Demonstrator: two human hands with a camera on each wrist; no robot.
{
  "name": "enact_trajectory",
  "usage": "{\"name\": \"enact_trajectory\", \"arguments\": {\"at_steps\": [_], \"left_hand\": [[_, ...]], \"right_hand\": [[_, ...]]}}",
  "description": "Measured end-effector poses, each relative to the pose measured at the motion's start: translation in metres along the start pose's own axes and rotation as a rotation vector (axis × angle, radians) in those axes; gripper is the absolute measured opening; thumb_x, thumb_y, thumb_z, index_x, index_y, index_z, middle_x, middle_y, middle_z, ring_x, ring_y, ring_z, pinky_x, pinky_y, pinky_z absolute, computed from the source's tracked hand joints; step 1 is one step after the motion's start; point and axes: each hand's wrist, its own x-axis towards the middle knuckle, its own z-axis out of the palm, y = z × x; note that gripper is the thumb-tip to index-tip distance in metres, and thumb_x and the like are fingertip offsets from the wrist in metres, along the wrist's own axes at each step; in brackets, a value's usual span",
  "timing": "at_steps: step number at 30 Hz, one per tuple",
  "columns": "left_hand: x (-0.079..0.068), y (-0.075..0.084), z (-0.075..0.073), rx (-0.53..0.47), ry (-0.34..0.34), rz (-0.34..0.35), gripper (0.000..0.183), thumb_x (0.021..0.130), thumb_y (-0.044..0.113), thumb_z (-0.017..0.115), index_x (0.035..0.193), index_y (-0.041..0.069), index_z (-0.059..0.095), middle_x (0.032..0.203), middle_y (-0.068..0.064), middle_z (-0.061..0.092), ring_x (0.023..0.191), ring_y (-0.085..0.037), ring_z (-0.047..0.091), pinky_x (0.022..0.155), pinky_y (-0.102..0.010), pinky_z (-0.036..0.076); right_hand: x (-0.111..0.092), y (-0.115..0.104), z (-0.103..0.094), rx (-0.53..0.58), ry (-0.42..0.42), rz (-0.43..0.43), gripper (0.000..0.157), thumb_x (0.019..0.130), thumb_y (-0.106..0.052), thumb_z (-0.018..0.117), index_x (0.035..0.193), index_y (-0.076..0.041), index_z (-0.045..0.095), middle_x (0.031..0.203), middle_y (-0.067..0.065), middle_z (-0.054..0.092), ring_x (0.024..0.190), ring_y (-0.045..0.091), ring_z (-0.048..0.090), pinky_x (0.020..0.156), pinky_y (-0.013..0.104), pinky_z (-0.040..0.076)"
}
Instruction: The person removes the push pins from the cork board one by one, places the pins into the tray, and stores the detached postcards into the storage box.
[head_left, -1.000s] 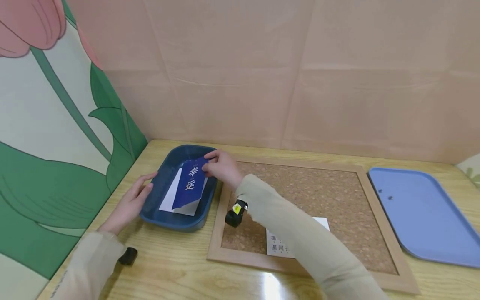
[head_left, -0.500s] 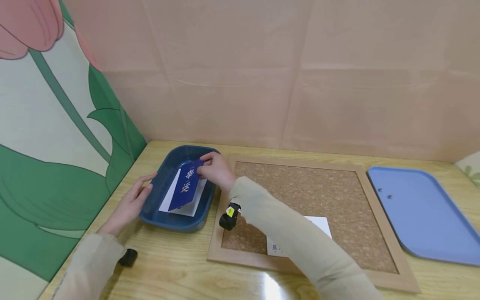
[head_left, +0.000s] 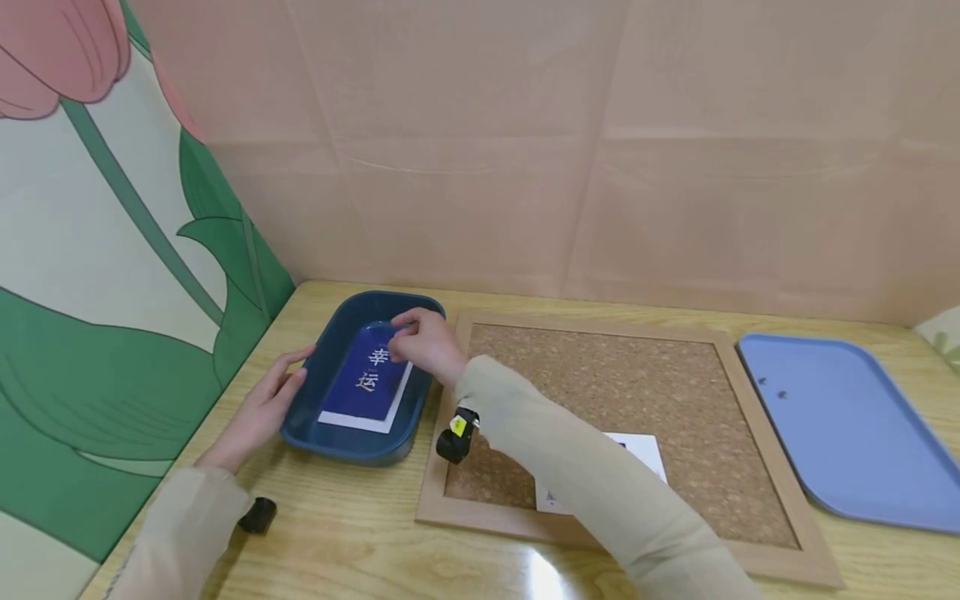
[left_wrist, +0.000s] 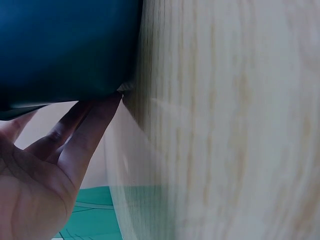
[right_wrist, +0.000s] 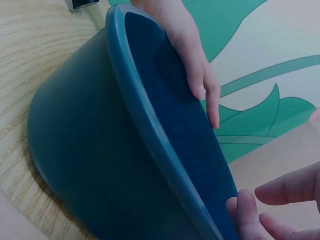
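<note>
On a pale wood-grain table, a wood-framed cork board lies beside a dark-blue rounded plastic basin. A person's left hand, fingers straight, touches the basin; the right hand, fingers loosely bent and apparently gripping nothing, is over a royal-blue rectangular card resting on a white rectangular card inside. A careless brush could skew the royal-blue card, printed 幸运; no brand is legible.

The head view is evenly and softly lit, with white glare reflected from the tabletop at the lower edge; in both wrist views, the tub is darkly shadowed.
</note>
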Motion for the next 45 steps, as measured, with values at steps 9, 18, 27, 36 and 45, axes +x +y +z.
{"name": "enact_trajectory", "arguments": {"at_steps": [9,18,27,36,45], "left_hand": [[-0.001,0.001,0.000,0.018,0.002,-0.011,0.050,0.105,0.035,0.031,0.150,0.012,0.028,0.137,-0.028,0.045,0.118,-0.039,0.048,0.098,-0.053,0.037],[0.002,0.007,-0.003,0.099,-0.006,0.021,0.046,0.106,0.029,0.031,0.148,0.009,0.032,0.134,-0.031,0.049,0.120,-0.043,0.051,0.097,-0.056,0.041],[0.001,0.015,0.000,0.197,0.121,0.060,0.037,0.103,0.016,0.039,0.139,0.007,0.044,0.111,-0.028,0.063,0.093,-0.033,0.059,0.074,-0.037,0.045],[0.003,0.028,0.002,0.203,0.126,-0.015,0.038,0.102,0.015,0.043,0.138,0.004,0.045,0.121,-0.030,0.058,0.108,-0.043,0.057,0.085,-0.049,0.049],[0.003,0.051,0.011,0.327,0.168,0.137,0.039,0.096,0.010,0.052,0.129,-0.010,0.048,0.129,-0.034,0.048,0.119,-0.048,0.046,0.098,-0.060,0.038]], "right_hand": [[-0.001,0.003,-0.007,0.015,-0.004,0.001,0.038,0.084,-0.002,0.063,0.122,0.002,0.057,0.099,0.016,0.068,0.079,0.020,0.068,0.086,0.040,0.056],[-0.004,0.009,-0.020,0.052,0.008,-0.037,0.033,0.087,0.000,0.059,0.120,0.004,0.058,0.103,0.019,0.065,0.095,0.036,0.066,0.082,0.040,0.057],[-0.009,0.018,-0.039,0.018,-0.004,-0.065,0.030,0.089,-0.002,0.059,0.118,0.002,0.060,0.100,0.016,0.065,0.087,0.027,0.065,0.082,0.044,0.055],[-0.011,0.029,-0.052,0.025,-0.001,-0.072,0.029,0.089,-0.003,0.058,0.117,0.001,0.061,0.104,0.017,0.065,0.098,0.040,0.062,0.082,0.043,0.056],[-0.020,0.039,-0.070,-0.041,0.003,-0.076,0.027,0.089,-0.005,0.060,0.116,0.001,0.061,0.103,0.015,0.063,0.091,0.029,0.061,0.080,0.042,0.056]]}}
